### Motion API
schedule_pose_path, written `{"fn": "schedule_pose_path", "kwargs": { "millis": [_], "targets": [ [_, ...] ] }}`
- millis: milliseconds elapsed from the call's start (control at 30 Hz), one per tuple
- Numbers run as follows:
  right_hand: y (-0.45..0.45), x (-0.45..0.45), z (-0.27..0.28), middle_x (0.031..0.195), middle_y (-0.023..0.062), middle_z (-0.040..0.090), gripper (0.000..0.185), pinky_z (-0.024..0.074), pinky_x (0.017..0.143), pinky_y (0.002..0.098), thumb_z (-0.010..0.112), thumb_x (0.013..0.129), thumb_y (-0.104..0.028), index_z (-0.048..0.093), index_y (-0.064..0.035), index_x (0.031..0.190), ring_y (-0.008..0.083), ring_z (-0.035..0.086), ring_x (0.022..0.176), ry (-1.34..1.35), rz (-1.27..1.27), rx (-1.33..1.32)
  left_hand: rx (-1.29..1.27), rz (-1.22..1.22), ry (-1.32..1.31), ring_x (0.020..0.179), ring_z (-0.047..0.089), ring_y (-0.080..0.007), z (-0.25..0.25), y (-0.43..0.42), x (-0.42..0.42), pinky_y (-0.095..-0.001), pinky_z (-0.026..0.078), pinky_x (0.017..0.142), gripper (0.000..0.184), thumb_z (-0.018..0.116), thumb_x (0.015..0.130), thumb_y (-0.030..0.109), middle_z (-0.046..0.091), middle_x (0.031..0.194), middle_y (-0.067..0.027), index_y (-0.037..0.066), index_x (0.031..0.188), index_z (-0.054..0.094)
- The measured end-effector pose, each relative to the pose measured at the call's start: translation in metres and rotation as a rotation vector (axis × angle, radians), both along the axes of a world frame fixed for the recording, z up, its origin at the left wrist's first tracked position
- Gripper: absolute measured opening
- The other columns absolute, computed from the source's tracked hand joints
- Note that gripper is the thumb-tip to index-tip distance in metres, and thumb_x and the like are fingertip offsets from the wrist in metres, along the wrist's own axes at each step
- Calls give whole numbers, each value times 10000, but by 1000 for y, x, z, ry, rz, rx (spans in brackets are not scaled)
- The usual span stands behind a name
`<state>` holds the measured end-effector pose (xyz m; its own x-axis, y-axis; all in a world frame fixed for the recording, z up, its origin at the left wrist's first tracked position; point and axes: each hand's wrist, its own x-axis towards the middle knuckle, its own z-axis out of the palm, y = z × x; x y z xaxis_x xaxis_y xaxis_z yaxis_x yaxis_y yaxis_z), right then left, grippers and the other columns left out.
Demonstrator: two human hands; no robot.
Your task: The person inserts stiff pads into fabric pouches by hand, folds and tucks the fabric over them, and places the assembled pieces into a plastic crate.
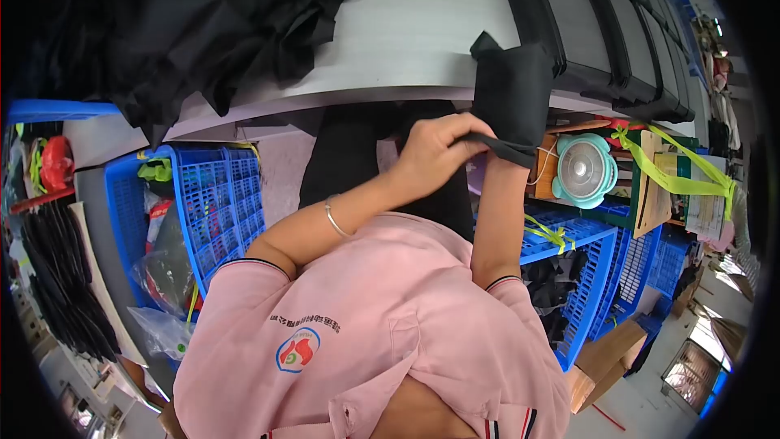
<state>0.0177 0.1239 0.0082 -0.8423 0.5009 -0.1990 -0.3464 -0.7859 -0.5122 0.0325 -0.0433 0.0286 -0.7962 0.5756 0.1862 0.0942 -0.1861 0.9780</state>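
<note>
My left hand point(443, 150), with a bracelet on its wrist, pinches the open lower edge of a black fabric pouch point(512, 93) just off the table's front edge. My right forearm goes up into that same opening, so the pouch covers my right hand and its fingers are hidden. A folded corner sticks up at the pouch's upper left. Right beside it on the table lie flat black pieces in overlapping stacks point(569, 24).
A heap of black fabric point(203, 24) hangs over the front edge of the grey table point(398, 32) at the left. Blue crates point(219, 203) stand below on both sides. A small turquoise fan point(583, 171) is at the right, near a yellow-green strap point(682, 183).
</note>
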Motion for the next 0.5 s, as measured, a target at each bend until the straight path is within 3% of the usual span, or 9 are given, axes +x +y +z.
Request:
{"fn": "schedule_pose_path", "kwargs": {
  "millis": [33, 67, 100, 133, 200, 267, 400, 467, 500],
  "targets": [
    [0, -5, -7, 1125, 108, 597, 278, 475, 909, 330, 594, 919, -127, 562, -8, 1169, 247, 589, 1044, -11, 11, 85, -36, -158, -201, 856, 623, -68, 1, -4, -15, -226, 501, 777, 126, 629, 889, -28, 693, 913, -32, -19, 1006, 676],
    [-2, -7, -14, 1119, 108, 600, 273, 476, 907, 330, 597, 916, -123, 566, -7, 1162, 248, 591, 1041, -11, 40, 257, 13, -271, -274, 853, 615, -57, 0, -7, -27, -217, 501, 756, 123, 649, 868, -31, 682, 888, -22, -36, 987, 680],
    [-16, -1, -2, 1084, 127, 600, 286, 472, 899, 355, 617, 876, -111, 579, -10, 1141, 276, 592, 1033, -65, 85, 1027, 15, -451, -276, 842, 620, -59, 3, -14, -41, -216, 503, 751, 125, 662, 855, -38, 691, 881, -29, -42, 977, 688],
    [-29, 5, 11, 1049, 147, 600, 301, 469, 892, 379, 636, 836, -100, 591, -13, 1120, 305, 592, 1024, -121, -125, 1731, 16, -631, -277, 830, 624, -61, 5, -21, -55, -215, 504, 745, 127, 675, 842, -45, 700, 874, -36, -49, 967, 696],
    [-36, 4, 12, 990, 160, 607, 226, 464, 828, 392, 651, 794, -149, 626, -25, 982, 340, 583, 957, 113, -92, 2134, -230, -867, -47, 822, 637, -60, 11, -33, -77, -214, 506, 744, 164, 728, 800, -63, 730, 907, -53, -59, 964, 716],
    [-35, 4, 17, 934, 161, 609, 202, 455, 764, 398, 669, 745, -182, 629, -43, 886, 343, 578, 895, 129, -16, 2166, -279, -883, -24, 807, 627, -57, 16, -39, -83, -213, 504, 726, 139, 719, 842, -5, 719, 886, -30, -46, 974, 716],
    [-16, -14, -14, 862, 153, 610, 222, 439, 675, 400, 703, 670, -244, 630, -73, 791, 318, 577, 803, -93, 81, 2021, 21, -379, -315, 837, 581, -38, -10, -20, -72, -196, 474, 766, 192, 646, 951, 162, 671, 927, 23, -2, 1033, 704],
    [-42, -15, -24, 1022, 112, 612, 234, 462, 814, 350, 633, 848, -231, 612, -65, 1011, 241, 587, 951, -218, 102, 1267, 265, -161, -475, 866, 577, -37, -13, 0, -66, -203, 464, 796, 199, 635, 958, 159, 666, 958, 27, -15, 1033, 695],
    [-55, -15, -29, 1102, 91, 613, 247, 473, 884, 325, 598, 937, -225, 603, -60, 1121, 202, 592, 1026, -228, 7, 894, 204, -46, -349, 868, 592, -48, -17, 9, -70, -210, 470, 796, 200, 629, 963, 158, 689, 957, 9, -8, 1045, 704]
  ]
}}
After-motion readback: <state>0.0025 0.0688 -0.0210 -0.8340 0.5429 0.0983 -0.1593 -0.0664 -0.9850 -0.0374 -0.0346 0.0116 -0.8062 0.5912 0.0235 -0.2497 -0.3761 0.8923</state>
